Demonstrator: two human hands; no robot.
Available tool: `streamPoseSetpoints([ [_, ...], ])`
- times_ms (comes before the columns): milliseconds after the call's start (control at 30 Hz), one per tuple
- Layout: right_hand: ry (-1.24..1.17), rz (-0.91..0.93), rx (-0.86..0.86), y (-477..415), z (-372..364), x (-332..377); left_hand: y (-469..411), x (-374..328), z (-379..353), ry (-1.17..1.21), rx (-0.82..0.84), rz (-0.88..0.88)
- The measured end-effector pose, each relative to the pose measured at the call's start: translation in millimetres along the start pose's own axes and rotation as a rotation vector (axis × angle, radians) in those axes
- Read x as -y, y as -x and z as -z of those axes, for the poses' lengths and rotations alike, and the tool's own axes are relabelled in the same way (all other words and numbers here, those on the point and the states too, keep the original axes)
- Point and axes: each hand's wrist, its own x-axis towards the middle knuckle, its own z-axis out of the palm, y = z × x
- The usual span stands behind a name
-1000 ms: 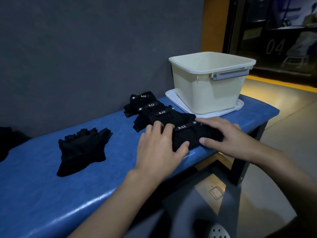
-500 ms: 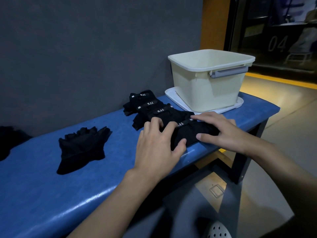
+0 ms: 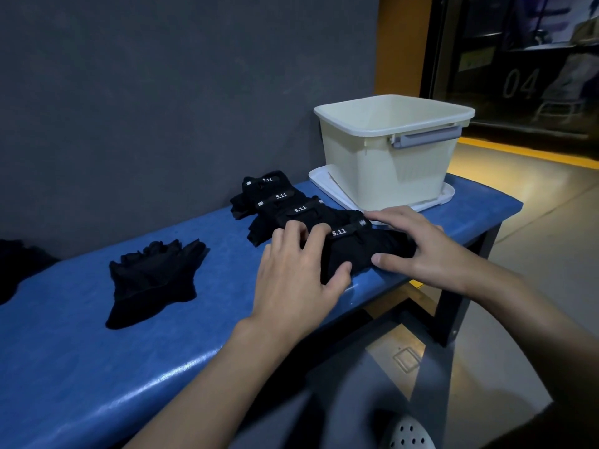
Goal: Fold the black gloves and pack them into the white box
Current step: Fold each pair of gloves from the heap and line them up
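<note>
Staying put, left hand [image 3: 291,273] and right hand [image 3: 421,251] press flat on the folded glove [image 3: 356,251].

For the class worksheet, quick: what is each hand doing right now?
Left hand: open, fingers pressing on the folded black glove.
Right hand: open, pressing flat on the same glove.
</note>
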Motion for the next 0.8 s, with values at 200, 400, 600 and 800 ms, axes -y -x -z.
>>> streamPoseSetpoints([
  [200,0.071,0.006,-0.022,-2.5,-5.1,-1.0,0.9,1.8,0.3,-0.035,0.016,-0.001],
  [400,0.111,0.006,-0.004,-16.1,-12.0,2.7,-0.9,5.8,-0.8,-0.111,0.017,0.049],
  [600,0.088,0.008,0.005,-16.9,-11.4,3.2,-1.1,7.0,-0.3,-0.086,0.027,0.06],
  [800,0.047,-0.002,-0.006,-8.0,-7.7,6.5,0.7,3.8,3.3,-0.049,0.024,0.041],
])
